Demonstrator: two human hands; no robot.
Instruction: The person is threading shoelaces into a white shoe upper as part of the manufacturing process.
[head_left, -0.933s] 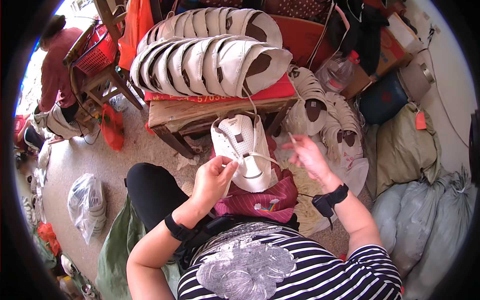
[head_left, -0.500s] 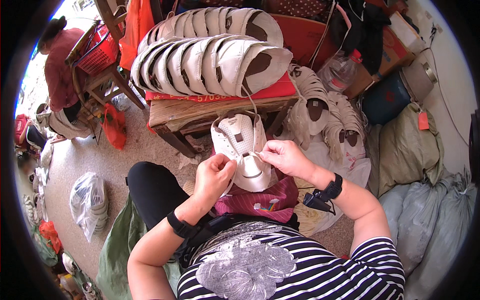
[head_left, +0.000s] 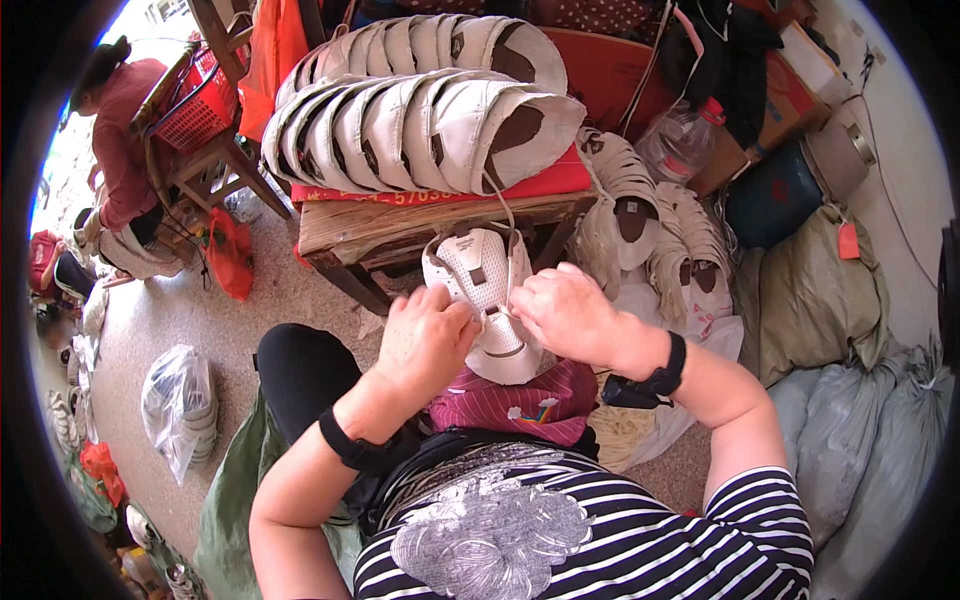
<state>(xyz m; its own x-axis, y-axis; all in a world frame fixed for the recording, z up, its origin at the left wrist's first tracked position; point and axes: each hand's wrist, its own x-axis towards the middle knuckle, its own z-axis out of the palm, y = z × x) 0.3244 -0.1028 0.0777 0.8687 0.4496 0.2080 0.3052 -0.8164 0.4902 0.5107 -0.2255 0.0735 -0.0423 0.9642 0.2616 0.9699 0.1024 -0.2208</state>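
A white shoe upper (head_left: 503,366) with a perforated tongue rests over my lap, its toe toward me. A thin white lace crosses it low on the tongue. My left hand (head_left: 428,335) is closed at the upper's left eyelet edge, fingers bent down onto it. Opposite, my right hand (head_left: 568,314) grips the right eyelet edge with curled fingers. The fingertips are partly hidden, so whether they also pinch lace ends is unclear. Just beyond, two rows of nested white shoe uppers (head_left: 400,130) lie on a wooden stool (head_left: 400,232) topped with red material.
More nested uppers (head_left: 690,240) stand on the floor at right, near a clear plastic bottle (head_left: 680,140). Stuffed sacks (head_left: 820,300) line the right wall. A plastic-wrapped bundle (head_left: 180,405) lies at left. Farther left, a person (head_left: 130,140) sits near a red basket (head_left: 200,105).
Both hands have shifted a little farther up the upper's sides, backs turned more upward. The lace now lies flatter across the tongue. At far left, the other person has leaned slightly.
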